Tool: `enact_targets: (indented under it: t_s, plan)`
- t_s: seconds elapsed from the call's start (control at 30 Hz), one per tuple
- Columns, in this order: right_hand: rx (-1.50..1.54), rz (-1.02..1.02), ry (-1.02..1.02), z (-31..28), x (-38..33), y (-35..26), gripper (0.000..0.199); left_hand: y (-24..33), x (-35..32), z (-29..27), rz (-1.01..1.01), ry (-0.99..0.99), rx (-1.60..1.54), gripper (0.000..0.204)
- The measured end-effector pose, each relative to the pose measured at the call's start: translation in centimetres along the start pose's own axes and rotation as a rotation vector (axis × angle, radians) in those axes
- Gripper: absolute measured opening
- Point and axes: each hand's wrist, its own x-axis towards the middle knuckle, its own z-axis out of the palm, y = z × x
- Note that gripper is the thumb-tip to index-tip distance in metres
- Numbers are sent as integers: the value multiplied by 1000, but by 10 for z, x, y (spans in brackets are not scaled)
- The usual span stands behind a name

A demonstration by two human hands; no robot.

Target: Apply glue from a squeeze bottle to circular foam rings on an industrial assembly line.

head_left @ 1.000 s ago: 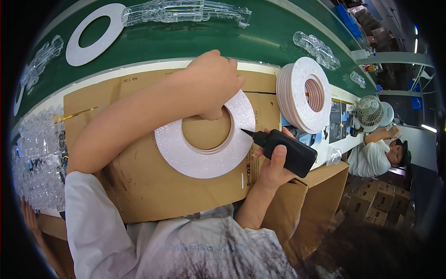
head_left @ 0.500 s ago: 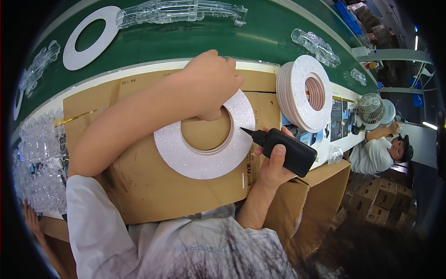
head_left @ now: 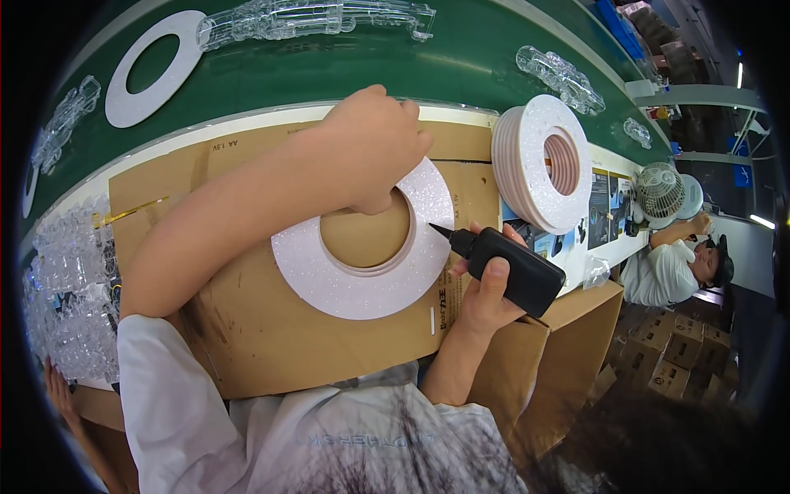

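On the cardboard lies a white glittery ring (head_left: 360, 295), which seems to be more than one layer thick at its inner edge. My left hand (head_left: 377, 150) is closed over the ring's far side, its thumb at the hole and its fingers at the outer edge; the fingertips are mostly hidden. A black squeeze bottle (head_left: 518, 270) with a pointed nozzle is held in my right hand (head_left: 485, 306). Its tip sits at or just above the right part of the ring; contact cannot be made out.
A stack of similar rings (head_left: 568, 210) stands to the right. Clear plastic parts (head_left: 74, 292) are heaped at the left. Beyond the cardboard (head_left: 247, 346) runs a green conveyor belt (head_left: 280, 78) carrying another ring and clear parts. A fan (head_left: 658, 193) and a co-worker (head_left: 662, 272) are at far right.
The ring and clear parts on the green belt have shifted slightly left. Both my hands, the bottle and the ring on the cardboard stay almost in place.
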Motion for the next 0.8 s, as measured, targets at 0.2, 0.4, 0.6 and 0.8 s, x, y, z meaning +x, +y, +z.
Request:
enact_targets:
  t_s: [0.2,0.4,0.6,0.8]
  plan:
    - [-6,6,9,0,-1,0,60,0,0,4,5,63,6,39]
    - [-3,8,15,2,-1,0,61,-1,0,4,10,53,-5,39]
    - [1,-5,6,3,-1,0,60,-2,-1,4,10,60,-1,40]
    - [-2,-11,7,1,-2,1,59,-2,0,2,13,65,-10,40]
